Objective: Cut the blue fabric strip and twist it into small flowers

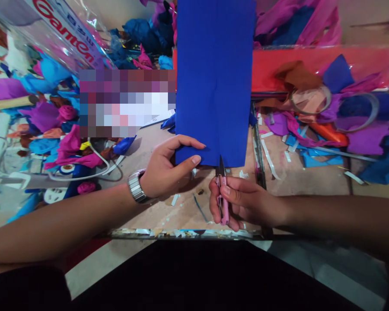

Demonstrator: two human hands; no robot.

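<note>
- My right hand (pixel 246 201) is clamped on the pink handles of the small scissors (pixel 225 206); my thumb presses from above and my other fingers curl around beneath, their tips showing on the left.
- The dark blades point to the far side and meet the near edge of the blue sheet (pixel 214 86), right of that edge's middle. I cannot tell how far they bite into it.
- My left hand (pixel 171 166) is at the sheet's near left corner, thumb and first finger spread with a gap between their tips, both over the blue surface. My remaining fingers are mostly hidden under my palm, so I cannot tell what they touch.
- My left forearm comes in from the near left, slanting to the far right, with a metal watch (pixel 137 186) on the wrist; the back of that hand faces up.
- My right forearm reaches in from the right, almost level across the scene, knuckles turned to the right.
- The blue sheet lies long from near to far, in the middle of the table (pixel 162 211), across the left part of a red pack (pixel 278 62).
- Coloured scraps (pixel 45 116) crowd the left; two rings of tape (pixel 375 114) lie on the right.
</note>
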